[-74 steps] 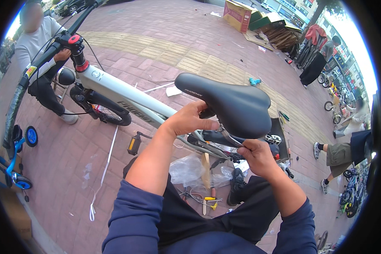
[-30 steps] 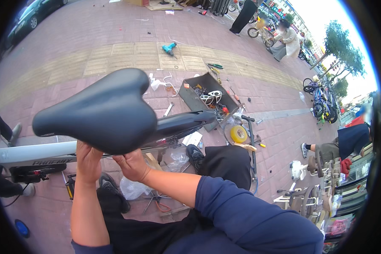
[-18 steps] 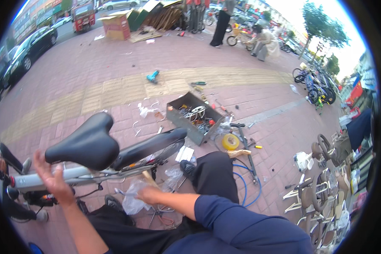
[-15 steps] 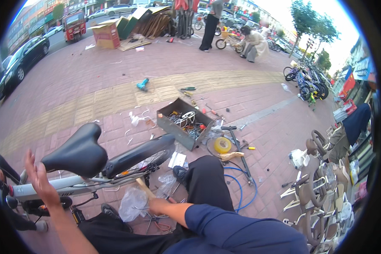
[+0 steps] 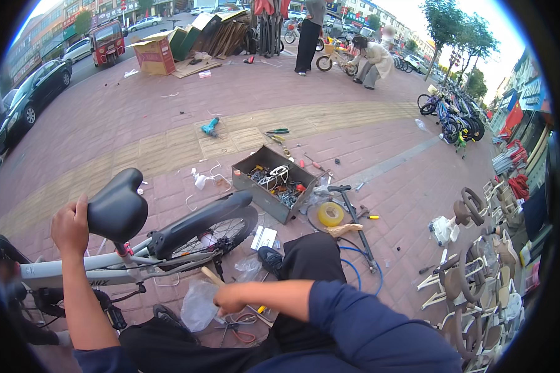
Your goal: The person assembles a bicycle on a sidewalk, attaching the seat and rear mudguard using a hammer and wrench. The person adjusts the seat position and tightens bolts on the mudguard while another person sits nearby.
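My left hand (image 5: 70, 227) is closed on the near-left edge of the black bicycle saddle (image 5: 119, 208). Under the saddle a reddish clamp (image 5: 126, 250) shows on the seat post, above the bike's grey frame (image 5: 74, 268). My right hand (image 5: 231, 299) is closed around a tool with a wooden handle (image 5: 213, 276); its working end cannot be made out. Below that hand, scissors-like tools with red handles (image 5: 245, 336) lie on the paving, next to a clear plastic bag (image 5: 199, 304). The bike's rear wheel (image 5: 230, 230) and black mudguard (image 5: 196, 222) point right.
An open metal toolbox (image 5: 261, 198) full of small parts lies ahead. Right of it are a yellow tape roll (image 5: 330, 214), a black pump (image 5: 354, 224) and a blue hose (image 5: 379, 283). A teal power drill (image 5: 210, 127) lies farther off. Child bike parts (image 5: 463, 273) crowd the right.
My left hand has gone from open beside the saddle to gripping it. The saddle has turned and tilted, baring the clamp below. My right hand has shifted slightly, still on the wooden-handled tool.
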A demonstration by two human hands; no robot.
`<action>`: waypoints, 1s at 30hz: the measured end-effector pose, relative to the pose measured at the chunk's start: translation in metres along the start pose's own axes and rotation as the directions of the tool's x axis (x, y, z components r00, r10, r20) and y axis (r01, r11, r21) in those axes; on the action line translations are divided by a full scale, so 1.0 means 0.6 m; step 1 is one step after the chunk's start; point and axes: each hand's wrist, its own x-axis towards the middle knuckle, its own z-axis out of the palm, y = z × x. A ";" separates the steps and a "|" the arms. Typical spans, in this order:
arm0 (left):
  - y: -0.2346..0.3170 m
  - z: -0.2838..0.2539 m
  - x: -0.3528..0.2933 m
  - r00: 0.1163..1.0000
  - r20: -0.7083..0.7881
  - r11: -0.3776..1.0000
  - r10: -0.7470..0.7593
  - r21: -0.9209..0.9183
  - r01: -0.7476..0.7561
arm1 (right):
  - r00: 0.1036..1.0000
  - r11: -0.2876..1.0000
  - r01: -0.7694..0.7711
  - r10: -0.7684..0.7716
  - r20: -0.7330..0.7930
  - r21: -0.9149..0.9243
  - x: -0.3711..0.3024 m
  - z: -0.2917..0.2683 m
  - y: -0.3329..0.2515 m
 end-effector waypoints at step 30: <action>-0.021 -0.025 -0.037 0.999 0.031 0.999 -0.042 0.016 0.042 | 0.941 0.973 -0.177 0.211 -0.266 0.148 -0.105 -0.174 0.038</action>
